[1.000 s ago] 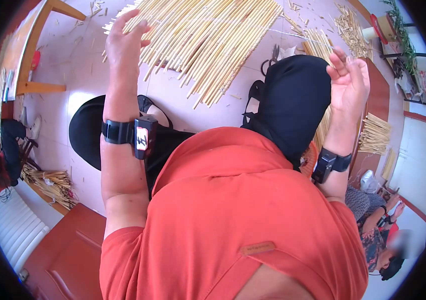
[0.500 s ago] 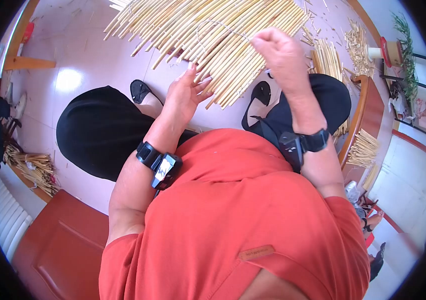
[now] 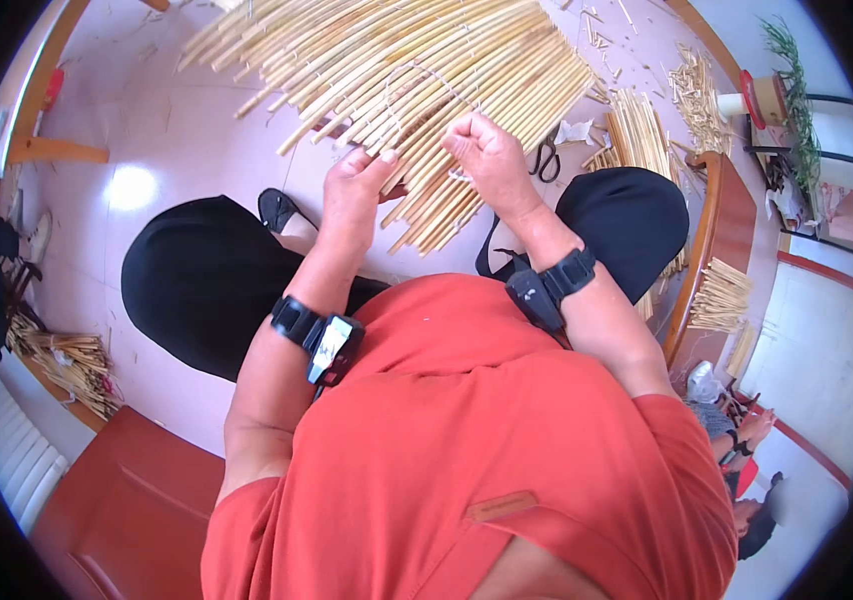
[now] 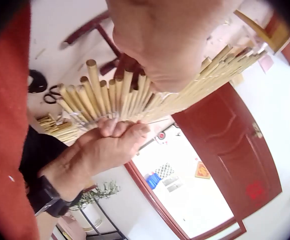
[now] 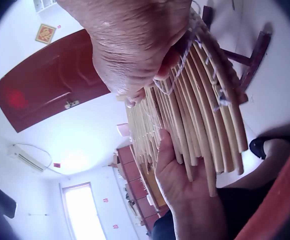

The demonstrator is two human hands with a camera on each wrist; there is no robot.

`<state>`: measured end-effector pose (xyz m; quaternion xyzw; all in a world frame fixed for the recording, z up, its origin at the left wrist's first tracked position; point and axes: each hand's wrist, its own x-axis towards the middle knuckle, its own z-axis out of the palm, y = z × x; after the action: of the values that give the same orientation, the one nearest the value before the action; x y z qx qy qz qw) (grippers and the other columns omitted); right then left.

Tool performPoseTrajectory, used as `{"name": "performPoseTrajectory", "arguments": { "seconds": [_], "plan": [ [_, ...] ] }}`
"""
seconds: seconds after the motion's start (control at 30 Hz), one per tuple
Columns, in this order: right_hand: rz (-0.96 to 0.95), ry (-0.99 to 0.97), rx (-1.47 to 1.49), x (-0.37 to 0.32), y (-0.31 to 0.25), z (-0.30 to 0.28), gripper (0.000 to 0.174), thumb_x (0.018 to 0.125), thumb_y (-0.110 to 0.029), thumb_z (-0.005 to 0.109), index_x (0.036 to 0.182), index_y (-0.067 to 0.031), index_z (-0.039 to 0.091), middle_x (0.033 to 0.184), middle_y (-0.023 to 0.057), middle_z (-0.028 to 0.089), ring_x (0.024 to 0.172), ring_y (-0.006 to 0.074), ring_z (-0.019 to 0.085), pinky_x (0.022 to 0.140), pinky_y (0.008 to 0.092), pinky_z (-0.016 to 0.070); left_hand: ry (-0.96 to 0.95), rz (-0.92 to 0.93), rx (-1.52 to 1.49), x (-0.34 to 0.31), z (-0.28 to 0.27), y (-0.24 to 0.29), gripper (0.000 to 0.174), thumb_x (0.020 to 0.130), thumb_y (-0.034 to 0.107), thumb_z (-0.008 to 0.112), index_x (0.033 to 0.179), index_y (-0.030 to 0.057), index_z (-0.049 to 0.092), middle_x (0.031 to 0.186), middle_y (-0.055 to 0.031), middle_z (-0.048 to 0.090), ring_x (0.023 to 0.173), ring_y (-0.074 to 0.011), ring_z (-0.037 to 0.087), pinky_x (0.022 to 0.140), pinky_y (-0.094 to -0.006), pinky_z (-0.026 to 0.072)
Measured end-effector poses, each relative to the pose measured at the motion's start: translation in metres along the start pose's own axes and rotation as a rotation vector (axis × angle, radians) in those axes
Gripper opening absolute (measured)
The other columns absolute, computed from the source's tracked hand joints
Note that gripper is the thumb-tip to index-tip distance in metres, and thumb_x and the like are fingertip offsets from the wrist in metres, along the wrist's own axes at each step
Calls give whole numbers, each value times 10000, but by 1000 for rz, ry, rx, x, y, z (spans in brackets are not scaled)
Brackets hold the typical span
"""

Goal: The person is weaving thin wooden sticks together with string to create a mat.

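Mat point(image 3: 397, 75): of pale sticks, in front of knees, near end at both hands. Bundle point(image 3: 642, 130): on floor, to right of mat. Left hand point(image 3: 352, 200): grips mat edge, thumb on upper side, palm under sticks; fingertips hidden, exact bend cannot tell. Right hand point(image 3: 495, 170): just over mat, pinches cord point(image 5: 181, 65), which makes loose loop above sticks. Scissors point(image 3: 547, 160): on floor, near right knee.

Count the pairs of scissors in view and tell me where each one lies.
1: the black scissors lie on the floor, between the stick mat and the person's right knee. More could be hidden under the mat.
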<state>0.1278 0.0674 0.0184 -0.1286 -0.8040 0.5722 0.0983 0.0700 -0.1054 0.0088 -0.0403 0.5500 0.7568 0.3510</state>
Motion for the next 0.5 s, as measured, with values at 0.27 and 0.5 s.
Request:
{"name": "performPoseTrajectory", "arguments": {
  "seconds": [0.27,0.5],
  "plan": [
    [118,-211,509,-35,-63,-13,127,947,-180,508,913,-58,495,664,1,526,525,36,476,464,169,415,-130,228,898,-40,2,124,205,865,152,596,928,-42,614,729,-80,627,637,-133,577,590,-284,494],
    [-207,330,523,-58,-91,-79,114,950,-152,497,906,-49,517,845,95,646,533,55,519,485,172,436,-367,293,1488,-30,34,143,227,853,146,574,999,-27,587,749,-101,585,665,-153,569,602,-297,498]
  ]
}}
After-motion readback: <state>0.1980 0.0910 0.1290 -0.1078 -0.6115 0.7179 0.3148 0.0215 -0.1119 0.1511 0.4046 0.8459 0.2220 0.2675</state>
